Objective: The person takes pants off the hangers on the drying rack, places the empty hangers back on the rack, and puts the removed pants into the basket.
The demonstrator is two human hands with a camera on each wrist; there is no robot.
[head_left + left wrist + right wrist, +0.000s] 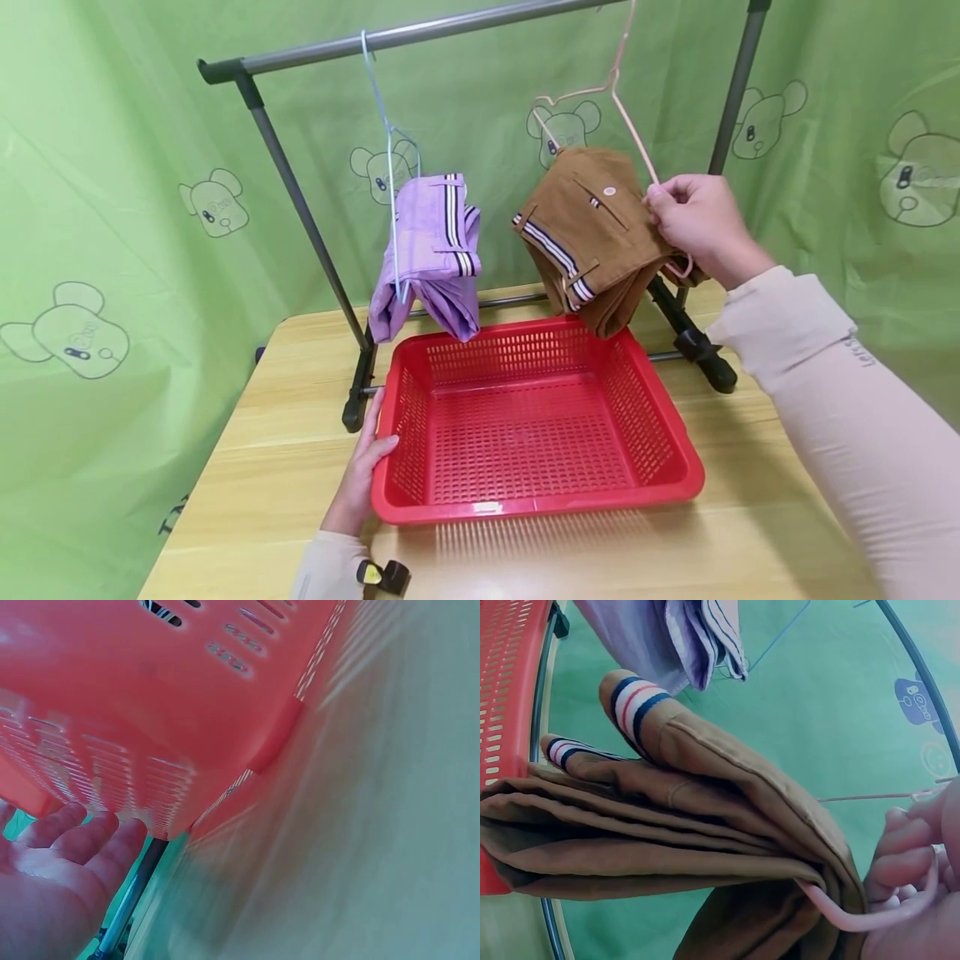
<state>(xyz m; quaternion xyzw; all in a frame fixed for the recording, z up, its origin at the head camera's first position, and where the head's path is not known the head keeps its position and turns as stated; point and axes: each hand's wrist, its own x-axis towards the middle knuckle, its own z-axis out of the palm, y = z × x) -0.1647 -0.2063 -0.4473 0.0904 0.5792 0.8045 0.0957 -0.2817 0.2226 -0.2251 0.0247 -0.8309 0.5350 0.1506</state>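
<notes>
We see right hand (701,218), grip clamped on pink hanger (636,137), pinching its right side; brown trousers (592,221) hang from it near red basket's (667,408) far right corner, toward back edge of tabletop (277,450). Left hand (358,479): grip apart, fingers extended along basket's outer left wall, thumb on rim. Purple trousers (429,237) on blue hanger (377,92), hooked over rack (450,30).

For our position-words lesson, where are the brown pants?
In the head view, the brown pants hang on the pink hanger, right of the purple pants.
</notes>
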